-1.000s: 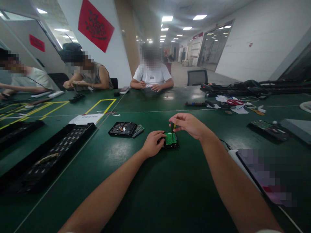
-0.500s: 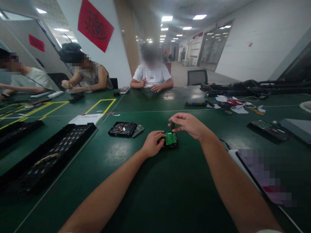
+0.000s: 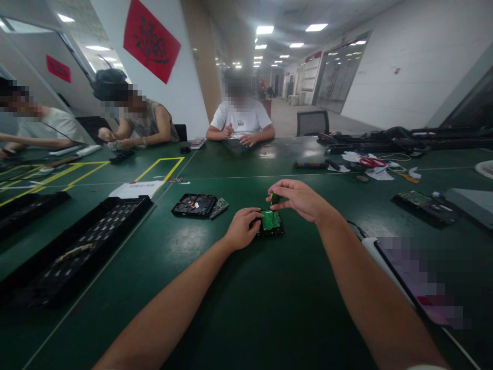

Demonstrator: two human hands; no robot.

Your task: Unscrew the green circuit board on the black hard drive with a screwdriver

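Note:
A hard drive with a green circuit board [image 3: 271,219] facing up lies on the table in front of me. My left hand [image 3: 243,227] grips its left side, fingers over the far part and thumb by the near part. Between the fingers of my right hand [image 3: 296,197] is a small screwdriver [image 3: 275,198] with a black and yellow handle. It stands upright, its shaft reaching down to the board; the tip is too small to make out. Left of my left hand lies another black hard drive [image 3: 193,204], with a loose circuit board [image 3: 219,207] against it.
Long black trays [image 3: 82,246] stand at the left beside a white paper [image 3: 135,189]. A phone-like device [image 3: 414,280] lies by my right forearm. Farther right are another hard drive [image 3: 425,206] and a grey box [image 3: 472,203]. Several people sit across the green table [image 3: 246,318].
The screwdriver handle has turned in my right fingers, showing more yellow now. My left hand and the hard drive have stayed in place.

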